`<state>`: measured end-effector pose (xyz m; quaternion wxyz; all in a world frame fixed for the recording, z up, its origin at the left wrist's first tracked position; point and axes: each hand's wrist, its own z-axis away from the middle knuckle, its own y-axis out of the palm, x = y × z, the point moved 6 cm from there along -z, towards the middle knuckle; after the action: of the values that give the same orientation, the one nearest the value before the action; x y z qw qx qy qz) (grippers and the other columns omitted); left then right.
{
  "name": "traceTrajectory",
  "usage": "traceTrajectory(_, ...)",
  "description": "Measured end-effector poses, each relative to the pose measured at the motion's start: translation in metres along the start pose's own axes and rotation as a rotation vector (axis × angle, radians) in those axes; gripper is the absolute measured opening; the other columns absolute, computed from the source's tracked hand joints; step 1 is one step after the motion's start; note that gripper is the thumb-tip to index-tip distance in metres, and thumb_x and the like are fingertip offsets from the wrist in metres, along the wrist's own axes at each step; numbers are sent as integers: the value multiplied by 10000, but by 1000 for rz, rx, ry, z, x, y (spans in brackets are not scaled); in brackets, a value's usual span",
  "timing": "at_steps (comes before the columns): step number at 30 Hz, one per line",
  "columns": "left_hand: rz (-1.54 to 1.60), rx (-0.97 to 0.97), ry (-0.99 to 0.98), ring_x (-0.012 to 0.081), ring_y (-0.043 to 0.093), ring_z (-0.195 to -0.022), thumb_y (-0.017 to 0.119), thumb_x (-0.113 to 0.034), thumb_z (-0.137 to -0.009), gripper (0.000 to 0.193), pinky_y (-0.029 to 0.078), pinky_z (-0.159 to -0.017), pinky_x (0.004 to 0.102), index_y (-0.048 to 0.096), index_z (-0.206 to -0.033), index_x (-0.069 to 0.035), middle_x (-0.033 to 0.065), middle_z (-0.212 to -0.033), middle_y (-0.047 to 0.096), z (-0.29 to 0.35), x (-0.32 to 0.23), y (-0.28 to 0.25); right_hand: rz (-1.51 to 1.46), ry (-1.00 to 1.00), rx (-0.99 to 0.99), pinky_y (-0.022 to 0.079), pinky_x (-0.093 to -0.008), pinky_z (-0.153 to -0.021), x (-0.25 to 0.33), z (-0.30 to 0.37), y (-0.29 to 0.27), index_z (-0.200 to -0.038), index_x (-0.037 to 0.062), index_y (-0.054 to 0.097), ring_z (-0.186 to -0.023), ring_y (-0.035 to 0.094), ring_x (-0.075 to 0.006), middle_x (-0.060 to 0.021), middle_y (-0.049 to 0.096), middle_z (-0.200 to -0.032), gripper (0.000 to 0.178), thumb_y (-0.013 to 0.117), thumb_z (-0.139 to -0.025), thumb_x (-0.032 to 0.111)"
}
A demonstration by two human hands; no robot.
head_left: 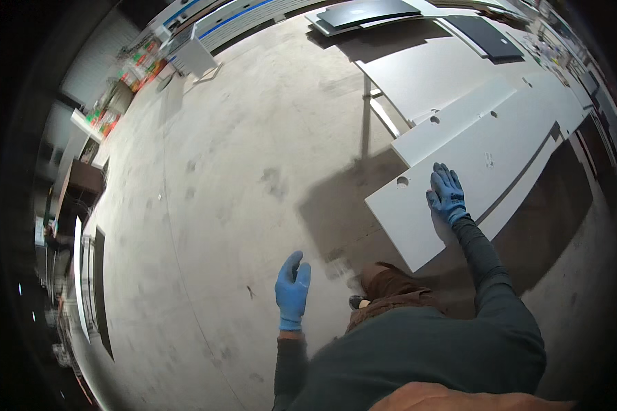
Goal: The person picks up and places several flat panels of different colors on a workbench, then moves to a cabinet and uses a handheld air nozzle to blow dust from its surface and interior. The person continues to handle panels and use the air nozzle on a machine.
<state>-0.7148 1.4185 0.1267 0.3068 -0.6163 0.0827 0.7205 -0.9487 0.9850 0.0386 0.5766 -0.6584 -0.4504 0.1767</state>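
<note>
My right hand [448, 194], in a blue work glove, lies with its fingers stretched out over a long white panel [507, 147]. A round hole [402, 183] shows near the panel's near left corner, left of the hand. My left hand [293, 291], gloved in the same blue, hangs in the air above the concrete floor with thumb and fingers apart and nothing in it. Partly under the long panel lies a second white panel [469, 113], also with a round hole [434, 120].
A larger white board [418, 72] extends behind the panels, above metal legs [384, 116]. Dark grey panels [370, 11] lie at the back. Another panel [195, 53] stands at the far left. Boards [92, 288] stand along the left edge, blurred. Bare concrete floor [219, 178] spreads leftward.
</note>
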Motion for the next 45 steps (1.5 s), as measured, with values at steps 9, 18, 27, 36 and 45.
traceTrajectory(9, -23, 299, 91, 228, 598, -1262, 673, -126, -983, 475, 465, -1099, 354, 566, -1411, 51, 155, -1390, 622, -185, -22, -43, 97, 401, 103, 230, -534, -1243, 49, -32, -3, -1321, 11, 561, -1497, 341, -392, -227, 431, -1563, 548, 638, -869, 312)
traceTrajectory(18, 78, 356, -319, 182, 665, -981, 692, -249, -967, 432, 539, -839, 304, 657, -1292, 33, 99, -1169, 691, -314, 23, -133, -72, 314, -294, 395, -500, -1150, 125, -177, 24, -1270, 7, 619, -1374, 486, -420, -230, 549, -1449, 509, 720, -865, 298)
traceTrajectory(27, 222, 550, -355, 261, 683, -1087, 659, -286, -1001, 419, 551, -907, 377, 647, -1302, 5, 109, -1236, 687, -534, -20, -90, -195, 490, -423, 451, -493, -1093, 135, -342, 94, -1267, -4, 608, -1282, 549, -449, -254, 579, -1377, 517, 710, -880, 324)
traceTrajectory(36, 133, 708, -120, 188, 666, -1088, 712, -265, -980, 440, 515, -964, 315, 641, -1311, 16, 114, -1250, 681, -760, -156, 56, -706, 950, -495, 521, -346, -981, 59, -442, 154, -1313, -8, 616, -1111, 662, -248, -167, 705, -1184, 485, 648, -996, 358)
traceTrajectory(45, -467, 449, 871, 366, 573, -1301, 734, -331, -911, 632, 446, -1097, 410, 575, -1366, 78, 252, -1389, 603, -938, -340, 272, -700, 1000, -464, 500, -348, -974, -78, -614, 172, -1233, -4, 660, -1074, 669, -257, -171, 722, -1133, 506, 570, -1021, 447)
